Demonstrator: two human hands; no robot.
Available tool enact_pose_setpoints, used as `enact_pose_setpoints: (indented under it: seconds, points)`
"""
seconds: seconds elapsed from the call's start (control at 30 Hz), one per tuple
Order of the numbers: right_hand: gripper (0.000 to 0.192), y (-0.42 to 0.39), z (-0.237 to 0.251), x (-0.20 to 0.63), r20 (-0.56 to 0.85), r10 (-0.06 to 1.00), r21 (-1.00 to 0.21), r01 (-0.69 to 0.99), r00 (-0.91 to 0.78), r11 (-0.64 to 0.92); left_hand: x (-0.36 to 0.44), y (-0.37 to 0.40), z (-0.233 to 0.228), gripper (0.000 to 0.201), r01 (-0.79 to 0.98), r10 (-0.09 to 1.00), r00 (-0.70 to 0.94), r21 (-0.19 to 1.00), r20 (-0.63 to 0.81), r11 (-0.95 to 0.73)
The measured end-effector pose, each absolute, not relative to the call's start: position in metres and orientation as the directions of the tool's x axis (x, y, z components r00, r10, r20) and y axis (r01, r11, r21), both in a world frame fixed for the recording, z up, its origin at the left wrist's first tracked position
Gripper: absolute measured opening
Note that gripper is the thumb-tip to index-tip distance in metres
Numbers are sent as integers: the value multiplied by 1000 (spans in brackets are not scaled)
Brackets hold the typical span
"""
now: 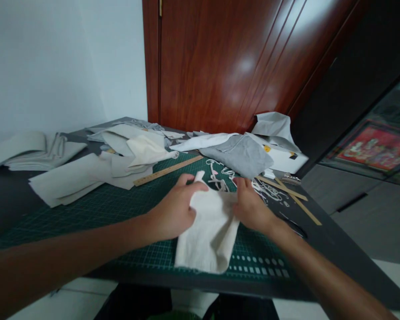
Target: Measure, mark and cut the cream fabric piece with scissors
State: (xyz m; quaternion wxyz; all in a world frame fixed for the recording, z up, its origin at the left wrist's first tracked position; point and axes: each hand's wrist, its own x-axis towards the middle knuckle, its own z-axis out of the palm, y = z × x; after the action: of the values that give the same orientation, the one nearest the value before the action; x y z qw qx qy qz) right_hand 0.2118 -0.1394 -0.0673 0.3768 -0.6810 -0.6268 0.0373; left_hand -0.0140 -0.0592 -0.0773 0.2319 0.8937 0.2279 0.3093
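A piece of cream cloth (210,226) lies over the front of the green cutting mat (133,231), its lower right part raised in a fold. My left hand (176,206) grips its upper left edge, thumb and fingers closed around the fabric. At the upper right edge, my right hand (251,204) pinches the same cloth; its fingertips are partly hidden. A small rolled end of the cloth sticks up beside my left fingers. Just beyond both hands lie thin white fabric scraps (218,178).
A wooden ruler (168,171) lies across the mat, behind my left hand. Cream cloth pieces (83,173) spread at left, grey cloth (243,153) at the back. More wooden strips (298,200) and dark-handled scissors (295,226) lie at right, near the table edge.
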Motion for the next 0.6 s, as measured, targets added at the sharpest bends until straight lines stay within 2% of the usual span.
enact_pose_setpoints:
  seconds: [0.03, 0.07, 0.1, 0.17, 0.2, 0.23, 0.3, 0.4, 0.47, 0.53, 0.6]
  points:
    - [51, -144, -74, 198, 444, 882, -504, 858, 160, 98, -19, -64, -85, 66, 303, 485, 758, 422, 437, -854]
    - [49, -150, -80, 185, 449, 889, -453, 880, 89, 141, -24, -67, -90, 52, 282, 387, 822, 291, 418, -914]
    - [43, -156, -85, 172, 439, 898, -410, 892, 9, 191, -27, -70, -93, 40, 185, 251, 895, 205, 369, -961]
    - [26, -170, -92, 154, 387, 913, -354, 893, -131, 278, -32, -73, -93, 27, -20, 28, 965, 178, 262, -984]
    - [24, -177, -94, 150, 349, 917, -321, 895, -191, 309, -34, -73, -90, 21, -79, -35, 974, 190, 225, -979]
    - [22, -183, -95, 149, 299, 921, -254, 910, -249, 328, -36, -73, -87, 15, -97, -55, 977, 198, 204, -975]
    - [16, -196, -94, 156, 198, 921, -197, 907, -336, 373, -39, -69, -82, 4, -40, -6, 981, 175, 193, -984]
    - [13, -208, -87, 169, 105, 926, -192, 907, -362, 376, -38, -64, -83, 12, 88, 99, 982, 77, 159, -993]
    - [11, -210, -82, 170, 101, 917, -125, 910, -386, 397, -31, -63, -87, 12, 123, 119, 984, -22, 135, -992]
    - [10, -207, -78, 166, 103, 870, -76, 868, -482, 490, -25, -63, -90, 10, 61, 49, 989, -76, 143, -995]
    - [11, -205, -78, 163, 58, 814, -113, 807, -577, 580, -22, -64, -90, 10, -42, -51, 986, -59, 161, -997]
